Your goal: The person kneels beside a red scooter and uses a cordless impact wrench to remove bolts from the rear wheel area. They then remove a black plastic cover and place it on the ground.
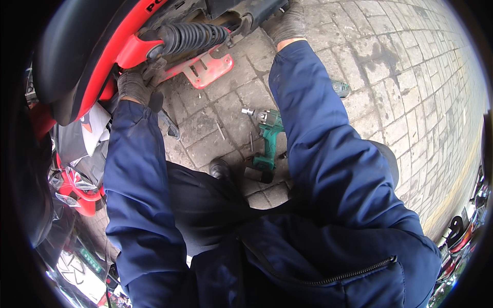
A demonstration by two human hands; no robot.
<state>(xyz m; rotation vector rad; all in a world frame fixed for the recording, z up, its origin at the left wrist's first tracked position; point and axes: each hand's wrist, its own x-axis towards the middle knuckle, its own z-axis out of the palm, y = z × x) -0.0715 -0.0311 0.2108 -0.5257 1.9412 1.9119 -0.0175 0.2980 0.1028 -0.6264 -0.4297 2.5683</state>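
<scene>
A red and black motorbike or scooter fills the upper left, with a black coil-spring shock absorber (192,38) on its red frame (132,51). My left hand (134,87), in a grey knitted glove, is closed by a grey metal part under the shock's left end; what it grips is hidden. A red slotted bracket (211,71) juts out below the shock. At the top, my gloved right hand (289,23) reaches beside the vehicle's black underside part (257,13); its fingers are hidden.
On the brick paving (375,77) lies a green cordless impact wrench (269,134) with a socket on its nose. Close to it are thin metal rods (221,131). A green and grey object (340,89) shows past my right sleeve. My shoe (220,168) is near the wrench.
</scene>
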